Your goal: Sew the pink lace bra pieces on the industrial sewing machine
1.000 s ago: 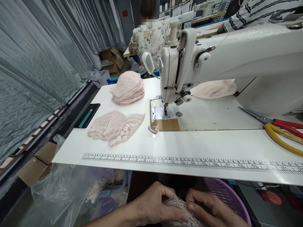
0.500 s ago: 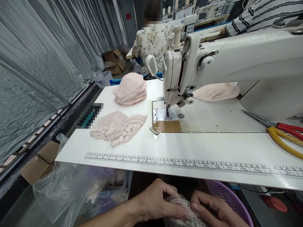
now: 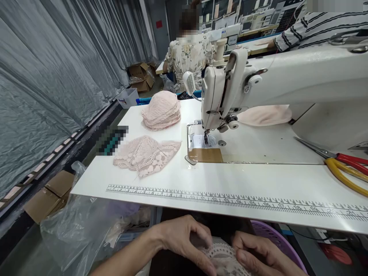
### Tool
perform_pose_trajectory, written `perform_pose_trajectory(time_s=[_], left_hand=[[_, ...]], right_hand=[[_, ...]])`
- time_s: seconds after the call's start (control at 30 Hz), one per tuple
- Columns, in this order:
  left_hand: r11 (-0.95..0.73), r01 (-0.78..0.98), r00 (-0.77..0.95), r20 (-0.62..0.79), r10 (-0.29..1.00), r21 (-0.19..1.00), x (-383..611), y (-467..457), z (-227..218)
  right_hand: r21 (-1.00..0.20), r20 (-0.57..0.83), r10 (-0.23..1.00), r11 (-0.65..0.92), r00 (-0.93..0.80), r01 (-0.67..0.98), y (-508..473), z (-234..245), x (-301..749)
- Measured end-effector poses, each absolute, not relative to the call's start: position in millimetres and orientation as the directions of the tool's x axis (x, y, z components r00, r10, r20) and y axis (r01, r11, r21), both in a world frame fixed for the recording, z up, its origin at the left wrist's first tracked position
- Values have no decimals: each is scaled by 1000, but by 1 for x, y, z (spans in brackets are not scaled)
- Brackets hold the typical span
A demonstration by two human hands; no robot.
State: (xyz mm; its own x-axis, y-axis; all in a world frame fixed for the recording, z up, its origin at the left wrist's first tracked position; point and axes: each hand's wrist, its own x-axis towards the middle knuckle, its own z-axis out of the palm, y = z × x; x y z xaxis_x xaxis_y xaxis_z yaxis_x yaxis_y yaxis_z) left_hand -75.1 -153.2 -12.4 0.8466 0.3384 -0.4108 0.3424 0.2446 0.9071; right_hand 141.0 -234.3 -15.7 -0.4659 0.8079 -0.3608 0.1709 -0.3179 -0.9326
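Observation:
Below the table's front edge, a light pink lace piece (image 3: 222,253) is held between my two hands. My left hand (image 3: 184,238) has its thumb and fingers curved around the left side of the lace, the fingertips partly hidden. My right hand (image 3: 260,251) pinches the right edge between thumb and bent fingers. On the white tabletop (image 3: 94,180) lies another lace piece (image 3: 148,155), flat and with loose threads. Behind it stands a stack of pink lace cups (image 3: 161,110). The sewing machine's needle area (image 3: 206,138) is to the right, with no fabric under it.
Scissors (image 3: 342,159) with red and yellow handles lie at the right. A pink fabric piece (image 3: 264,115) sits behind the machine head (image 3: 214,97). Below are a purple basket (image 3: 280,241) and plastic bags (image 3: 83,230). Two people work beyond, one in a floral top (image 3: 188,57).
My left thumb and fingers have spread wider apart at the lace, showing more of its patterned edge. My right hand keeps its pinch. The view has shifted slightly.

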Motion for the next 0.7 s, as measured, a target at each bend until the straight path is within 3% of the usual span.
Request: perform_pose_trajectory(time_s=[0.2,0.47,0.7], left_hand=[[361,361,777,-491,393,860,-58,-164,-9],[354,371,744,-503,439,858,-65,-168,-17],[340,410,733,-528,429,846,-67,-167,-18]], right_hand=[[-927,-368,823,-286,-433,244,-239,-23,139],[-909,-406,770,-394,-493,134,-234,-18,134],[-903,-430,788,-373,-441,214,-234,-25,134]])
